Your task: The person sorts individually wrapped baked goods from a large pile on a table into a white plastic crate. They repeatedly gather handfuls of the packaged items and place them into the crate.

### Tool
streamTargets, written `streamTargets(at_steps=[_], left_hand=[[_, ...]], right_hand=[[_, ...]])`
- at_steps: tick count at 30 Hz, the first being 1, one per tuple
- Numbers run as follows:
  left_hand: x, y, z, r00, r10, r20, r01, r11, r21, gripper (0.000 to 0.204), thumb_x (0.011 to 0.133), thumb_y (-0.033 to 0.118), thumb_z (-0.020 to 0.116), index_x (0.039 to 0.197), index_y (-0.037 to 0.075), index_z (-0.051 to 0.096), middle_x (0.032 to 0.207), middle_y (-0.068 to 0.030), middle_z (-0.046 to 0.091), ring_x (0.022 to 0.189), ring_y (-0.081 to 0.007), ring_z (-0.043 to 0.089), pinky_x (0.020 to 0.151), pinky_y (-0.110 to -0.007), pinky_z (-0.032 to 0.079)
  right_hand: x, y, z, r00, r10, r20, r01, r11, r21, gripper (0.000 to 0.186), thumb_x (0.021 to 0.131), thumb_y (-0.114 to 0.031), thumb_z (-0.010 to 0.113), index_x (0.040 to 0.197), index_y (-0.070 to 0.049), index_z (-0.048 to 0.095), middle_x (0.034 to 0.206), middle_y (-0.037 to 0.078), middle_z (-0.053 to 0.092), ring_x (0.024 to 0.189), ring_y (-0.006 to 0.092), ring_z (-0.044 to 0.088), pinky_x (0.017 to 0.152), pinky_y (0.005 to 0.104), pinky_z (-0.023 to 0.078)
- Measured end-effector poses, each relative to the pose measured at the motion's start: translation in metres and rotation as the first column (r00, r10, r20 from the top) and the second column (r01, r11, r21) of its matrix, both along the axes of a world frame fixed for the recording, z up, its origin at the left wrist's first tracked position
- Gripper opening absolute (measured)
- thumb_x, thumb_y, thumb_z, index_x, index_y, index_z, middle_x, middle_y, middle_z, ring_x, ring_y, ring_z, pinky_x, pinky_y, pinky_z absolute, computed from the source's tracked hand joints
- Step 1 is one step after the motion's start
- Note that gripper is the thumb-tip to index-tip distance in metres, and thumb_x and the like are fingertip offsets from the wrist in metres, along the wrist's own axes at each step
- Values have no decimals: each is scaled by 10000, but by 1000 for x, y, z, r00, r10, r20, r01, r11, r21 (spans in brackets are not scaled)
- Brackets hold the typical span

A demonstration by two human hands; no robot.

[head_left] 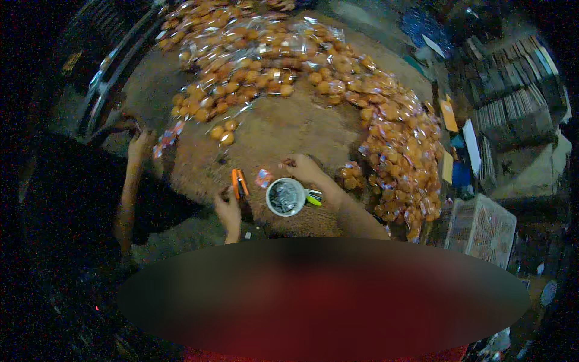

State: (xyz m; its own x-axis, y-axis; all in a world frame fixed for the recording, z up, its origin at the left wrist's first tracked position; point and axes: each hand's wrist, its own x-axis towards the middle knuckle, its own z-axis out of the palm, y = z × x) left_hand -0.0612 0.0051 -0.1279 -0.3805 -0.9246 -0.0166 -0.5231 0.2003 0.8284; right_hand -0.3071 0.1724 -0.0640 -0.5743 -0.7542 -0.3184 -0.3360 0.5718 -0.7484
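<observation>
Printed piece on the table [263, 178]: red and blue marks, too small and blurred for me to read.
Patterned strip at far left [167, 140]: similar colours, smeared; I can't pick out a word.
Bagged goods [404, 142]: flecks of coloured print under shiny plastic, no letter clear.
Orange card at right [448, 114]: nothing legible.
Paper stacks [512, 111]: likewise unreadable.

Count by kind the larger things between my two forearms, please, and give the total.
White round tub: 1
Orange-and-black stapler: 1
Lime-green and silver hand tool: 1
Small red-and-blue printed bundle: 1
Total: 4
</observation>
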Motion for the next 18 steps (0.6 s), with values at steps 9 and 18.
streamTargets(at_steps=[9, 18], left_hand=[[40, 79, 61, 949, 97, -299, 37, 911, 411, 360, 1105, 393, 402, 1183, 70, 538, 873, -16, 516, 724, -86, 450, 626, -238, 382], [30, 213, 95, 944, -268, -194, 330, 803, 496, 446, 1108, 422, 366, 1082, 48, 608, 842, -23, 575, 698, -76, 497, 576, -246, 383]], right_hand=[[90, 140, -4, 753, 198, -628, -25, 962, 273, 675, 929, -326, 669, 1526, -170, 397, 1606, 150, 311, 1462, 375, 316, 1161, 597, 291], [74, 213, -29, 890, -86, -448, 40, 993, -110, 516, 949, -320, 641, 1406, -101, 543, 1531, 158, 426, 1448, 398, 335, 1197, 521, 288]])
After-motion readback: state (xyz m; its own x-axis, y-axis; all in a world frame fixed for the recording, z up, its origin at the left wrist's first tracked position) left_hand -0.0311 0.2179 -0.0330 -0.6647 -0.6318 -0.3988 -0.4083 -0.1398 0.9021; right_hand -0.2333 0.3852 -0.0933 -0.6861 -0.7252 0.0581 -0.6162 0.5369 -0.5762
